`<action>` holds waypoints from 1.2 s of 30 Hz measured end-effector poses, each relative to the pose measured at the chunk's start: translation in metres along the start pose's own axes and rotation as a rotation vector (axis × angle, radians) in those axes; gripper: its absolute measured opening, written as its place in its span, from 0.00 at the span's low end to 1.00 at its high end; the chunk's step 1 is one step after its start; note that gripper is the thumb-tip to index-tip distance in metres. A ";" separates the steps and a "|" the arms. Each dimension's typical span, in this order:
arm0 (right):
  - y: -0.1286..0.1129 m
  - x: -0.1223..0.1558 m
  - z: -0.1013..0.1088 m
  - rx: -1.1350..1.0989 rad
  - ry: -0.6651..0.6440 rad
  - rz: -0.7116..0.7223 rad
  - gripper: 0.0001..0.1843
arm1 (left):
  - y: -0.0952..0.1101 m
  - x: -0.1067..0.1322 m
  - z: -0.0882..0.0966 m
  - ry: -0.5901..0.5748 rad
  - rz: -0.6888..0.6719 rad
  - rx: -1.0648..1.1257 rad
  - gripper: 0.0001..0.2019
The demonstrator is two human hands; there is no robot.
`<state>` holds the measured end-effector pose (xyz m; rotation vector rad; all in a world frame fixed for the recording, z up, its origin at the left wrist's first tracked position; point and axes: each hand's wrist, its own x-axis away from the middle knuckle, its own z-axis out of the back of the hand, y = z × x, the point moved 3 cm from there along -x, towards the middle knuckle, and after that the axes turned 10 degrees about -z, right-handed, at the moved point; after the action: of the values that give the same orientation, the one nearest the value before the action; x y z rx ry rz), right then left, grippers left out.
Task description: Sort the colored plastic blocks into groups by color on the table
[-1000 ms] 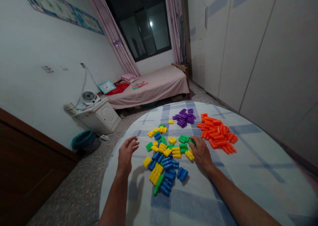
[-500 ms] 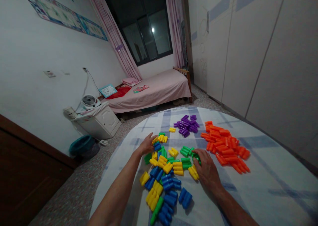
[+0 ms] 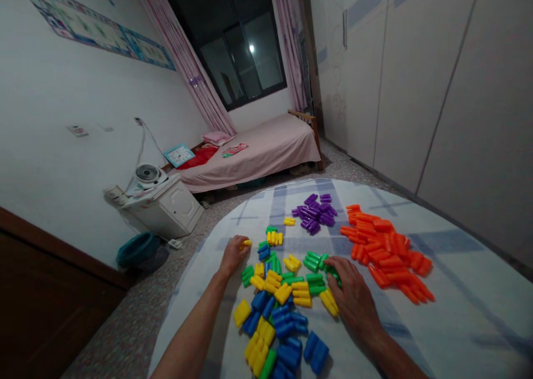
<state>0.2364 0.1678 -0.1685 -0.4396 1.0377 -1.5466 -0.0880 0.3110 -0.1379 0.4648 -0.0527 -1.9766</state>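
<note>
Yellow piece (image 3: pixel 247 242) is sitting pinched in the left hand (image 3: pixel 235 251), left of the mixed pile (image 3: pixel 272 282); looking light, stiff, maybe slick, probably suiting a hold across its sides. Right hand (image 3: pixel 347 283) is touching green pieces (image 3: pixel 313 260); can't tell grip.

Vis. L forearm (image 3: pixel 195 323) bare; R forearm (image 3: pixel 391 350) ditto.
</note>
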 end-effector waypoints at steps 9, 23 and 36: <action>0.031 -0.004 -0.014 0.021 0.032 0.114 0.14 | -0.027 0.013 0.015 0.147 0.194 -0.168 0.15; 0.031 -0.006 -0.009 0.162 0.044 0.166 0.18 | 0.018 -0.049 -0.005 0.050 0.145 -0.140 0.22; 0.026 -0.004 -0.008 0.156 -0.011 0.112 0.17 | 0.073 -0.081 -0.039 -0.152 -0.078 0.037 0.22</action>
<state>0.2465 0.1756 -0.1925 -0.2772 0.9106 -1.5104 0.0184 0.3563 -0.1323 0.3445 -0.1698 -2.0874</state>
